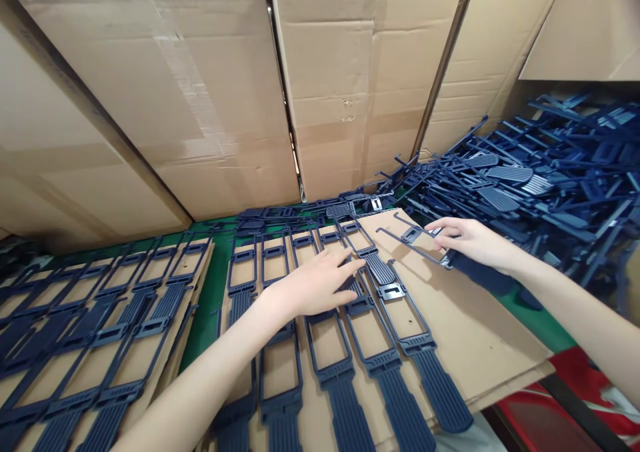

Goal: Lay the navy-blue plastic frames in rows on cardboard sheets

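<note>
Two bare forearms come in from the bottom edge, reaching out over a workbench covered in dark blue plastic frames. Far left, a sheet of cardboard (200,265) carries a neat row of frames (100,319) lying side by side, each with a ribbed grip at the near end. A strip of green bench top (213,305) shows between that sheet and the next one.

On the middle cardboard sheet (475,332) a second row of frames (330,345) lies in the same order, touching edge to edge. The left hand (315,285) lies flat on this row, palm down and fingers stretched out, pressing on the frames and gripping nothing. The last frame in the row (400,305) sits just beside its fingertips.

To the right, the right hand (470,240) pinches one loose frame (410,237) at its near end, fingers closed on it. That frame is tilted slightly, over the bare part of the cardboard sheet, just beyond the end of the row.

Farther right, a tangled heap of the same blue frames (540,172) is piled up on the bench. Big flattened cardboard boxes (210,92) lean along the back behind everything. Something red (575,399) shows at the bottom right corner, below the bench edge.
</note>
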Tool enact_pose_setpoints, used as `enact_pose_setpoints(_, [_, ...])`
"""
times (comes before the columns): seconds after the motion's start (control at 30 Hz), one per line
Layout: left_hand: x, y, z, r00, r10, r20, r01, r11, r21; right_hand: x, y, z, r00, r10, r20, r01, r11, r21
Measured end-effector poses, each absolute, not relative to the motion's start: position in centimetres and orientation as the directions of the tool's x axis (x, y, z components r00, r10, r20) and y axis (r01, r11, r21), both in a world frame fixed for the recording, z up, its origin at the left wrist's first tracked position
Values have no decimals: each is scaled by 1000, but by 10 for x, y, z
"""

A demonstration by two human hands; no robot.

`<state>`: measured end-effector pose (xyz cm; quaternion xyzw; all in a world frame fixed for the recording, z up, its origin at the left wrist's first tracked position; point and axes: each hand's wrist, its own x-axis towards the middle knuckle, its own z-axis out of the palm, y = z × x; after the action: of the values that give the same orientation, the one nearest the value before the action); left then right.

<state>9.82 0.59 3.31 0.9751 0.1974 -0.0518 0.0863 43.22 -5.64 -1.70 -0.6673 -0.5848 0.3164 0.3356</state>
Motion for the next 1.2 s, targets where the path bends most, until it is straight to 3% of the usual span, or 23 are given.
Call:
enact_pose_setpoints(0.17, [139,17,21,893,428,-141,440,-895,68,437,-67,-32,178,981,76,753,-86,-652])
enact_pose_setpoints(0.4, [162,15,0,917,372,-143,390,-911,133,437,-72,-41,248,945,211,886,-134,-444])
enact_pose_setpoints(0.77, [156,17,-14,958,282,-49,286,-940,186,438,-72,-51,215,949,232,848,-64,-526])
enact_pose_setpoints(1.0, [155,14,-16,962,274,4,270,-952,142,434,-63,-55,179,951,251,906,-59,-420])
enact_pose_setpoints(1.2, [157,12,-11,958,280,-56,285,-951,122,417,-42,-46,139,965,220,885,-22,-466])
